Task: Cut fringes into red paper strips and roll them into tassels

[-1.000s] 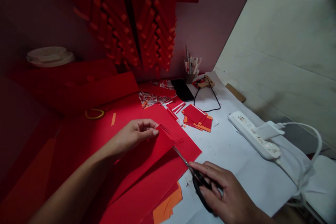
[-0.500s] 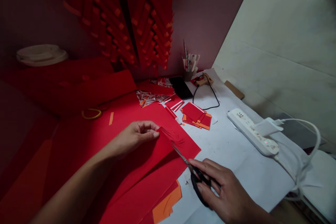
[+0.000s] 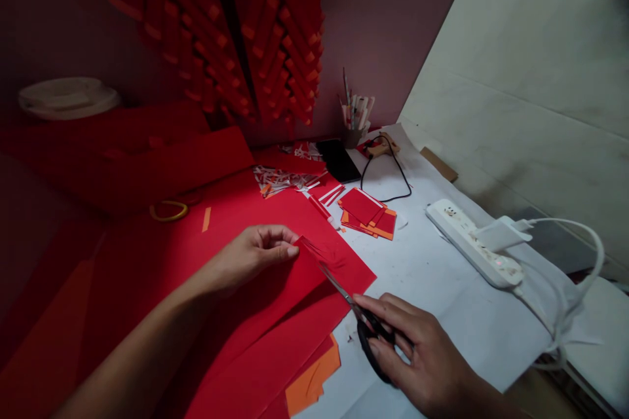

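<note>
Papercraft corner: red paper [image 3: 282, 298], scissors [image 3: 362, 330], scraps [image 3: 282, 180], pen cup [image 3: 352, 138].

Bare hands [image 3: 265, 252], bare wrists [image 3: 213, 278] — left forearm [image 3: 157, 330] bare too

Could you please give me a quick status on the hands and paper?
Left hand pinching red sheet near its corner. Right hand gripping black-handled scissors, blades at that sheet's edge. More red paper lying underneath.

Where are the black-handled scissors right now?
In the head view, the black-handled scissors are in the right hand, just lower right of centre, their blades at the edge of the red sheet pinched by the left hand.
</note>
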The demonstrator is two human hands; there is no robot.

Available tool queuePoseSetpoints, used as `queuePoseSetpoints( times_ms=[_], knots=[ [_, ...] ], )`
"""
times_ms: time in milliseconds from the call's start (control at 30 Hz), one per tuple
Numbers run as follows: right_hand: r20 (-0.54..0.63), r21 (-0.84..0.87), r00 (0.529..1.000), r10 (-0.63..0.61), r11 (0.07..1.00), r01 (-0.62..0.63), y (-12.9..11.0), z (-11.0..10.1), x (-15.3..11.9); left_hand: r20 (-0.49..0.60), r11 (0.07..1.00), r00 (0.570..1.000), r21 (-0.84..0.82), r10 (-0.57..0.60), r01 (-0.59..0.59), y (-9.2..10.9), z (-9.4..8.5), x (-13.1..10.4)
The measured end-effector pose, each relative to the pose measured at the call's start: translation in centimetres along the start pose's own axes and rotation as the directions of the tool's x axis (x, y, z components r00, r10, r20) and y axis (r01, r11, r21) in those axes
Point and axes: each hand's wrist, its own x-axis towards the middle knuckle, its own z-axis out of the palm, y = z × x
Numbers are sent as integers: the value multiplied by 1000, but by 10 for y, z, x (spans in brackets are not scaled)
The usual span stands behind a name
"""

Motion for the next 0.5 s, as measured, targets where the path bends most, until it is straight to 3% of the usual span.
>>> queuePoseSetpoints(
  times_ms=[500],
  knots=[
    [11,-10,999,-46,999,46,1,2,0,-22,1000,1000,-25,-13,12,5,1,-3]
  ],
)
